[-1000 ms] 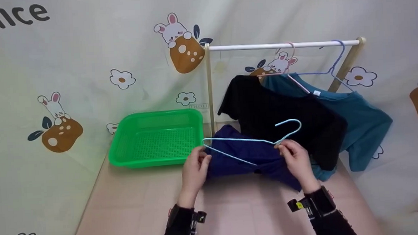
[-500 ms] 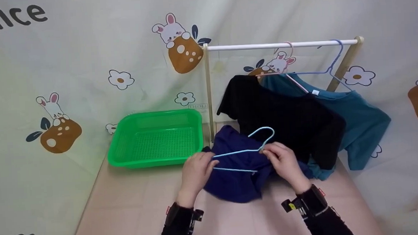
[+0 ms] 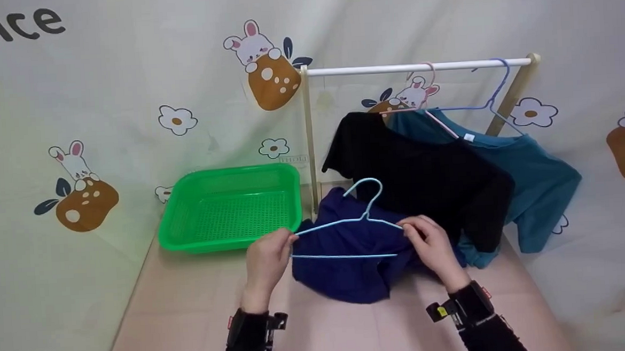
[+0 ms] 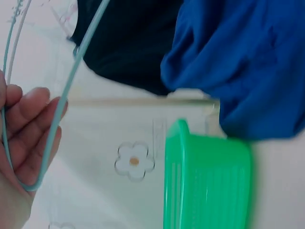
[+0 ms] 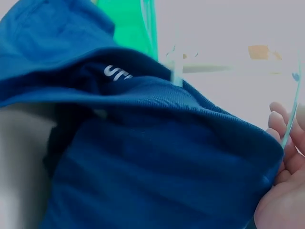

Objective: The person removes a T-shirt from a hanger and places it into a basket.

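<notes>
A light blue wire hanger (image 3: 343, 256) is held up in front of me, its hook pointing upward. My left hand (image 3: 268, 261) grips the hanger's left end; in the left wrist view the wire (image 4: 71, 78) bends across the palm. On the opposite side, my right hand (image 3: 434, 244) pinches the upper wire near the right end. The crumpled navy blue shirt (image 3: 345, 286) lies behind and below the hanger. In the right wrist view the shirt's ribbed neckline (image 5: 162, 101) stretches to the right fingers, and the hanger passes into this opening.
A green plastic basket (image 3: 177, 244) sits on the table at the left. Behind stands a rack with a white rail (image 3: 371, 69). From it hang a black shirt (image 3: 413, 159) on a pink hanger and a teal shirt (image 3: 545, 184) on a blue hanger.
The hanger has swung upright and shifted left, its hook now between the hands. My right hand has slid from the hook's base onto the right arm of the wire. My left hand moved left.
</notes>
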A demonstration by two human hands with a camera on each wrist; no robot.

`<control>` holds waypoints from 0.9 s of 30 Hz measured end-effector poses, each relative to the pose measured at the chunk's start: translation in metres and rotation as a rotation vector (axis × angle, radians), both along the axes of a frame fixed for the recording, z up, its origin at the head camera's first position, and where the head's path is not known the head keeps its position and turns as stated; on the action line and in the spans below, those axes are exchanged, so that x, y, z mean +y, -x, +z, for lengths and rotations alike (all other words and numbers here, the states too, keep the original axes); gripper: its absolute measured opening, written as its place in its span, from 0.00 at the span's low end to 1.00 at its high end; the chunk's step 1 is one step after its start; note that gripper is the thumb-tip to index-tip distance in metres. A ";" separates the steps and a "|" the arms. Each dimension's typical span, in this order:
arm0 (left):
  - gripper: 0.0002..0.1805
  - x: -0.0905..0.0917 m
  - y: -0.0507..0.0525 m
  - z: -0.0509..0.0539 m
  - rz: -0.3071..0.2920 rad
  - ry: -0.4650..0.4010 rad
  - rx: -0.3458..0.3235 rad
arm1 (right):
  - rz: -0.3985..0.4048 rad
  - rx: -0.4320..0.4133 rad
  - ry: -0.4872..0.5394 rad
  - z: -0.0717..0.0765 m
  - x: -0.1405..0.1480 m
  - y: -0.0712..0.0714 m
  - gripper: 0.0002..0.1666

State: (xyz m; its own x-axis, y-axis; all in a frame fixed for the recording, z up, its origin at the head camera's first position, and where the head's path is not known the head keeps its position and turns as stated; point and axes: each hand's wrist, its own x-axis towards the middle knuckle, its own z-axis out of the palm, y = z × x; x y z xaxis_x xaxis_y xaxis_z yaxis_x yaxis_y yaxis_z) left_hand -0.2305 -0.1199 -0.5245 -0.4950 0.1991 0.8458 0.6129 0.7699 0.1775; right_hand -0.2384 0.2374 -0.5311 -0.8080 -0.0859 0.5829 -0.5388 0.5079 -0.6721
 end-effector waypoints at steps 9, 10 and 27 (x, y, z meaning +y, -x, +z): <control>0.21 -0.036 -0.007 0.003 -0.023 -0.075 0.023 | -0.128 -0.047 0.118 -0.022 0.015 0.000 0.14; 0.21 -0.039 -0.008 0.002 -0.021 -0.088 0.014 | -0.114 -0.074 0.137 -0.024 0.015 0.000 0.15; 0.21 -0.018 -0.001 -0.011 -0.043 -0.140 0.001 | 0.013 0.081 -0.075 0.005 0.026 0.004 0.23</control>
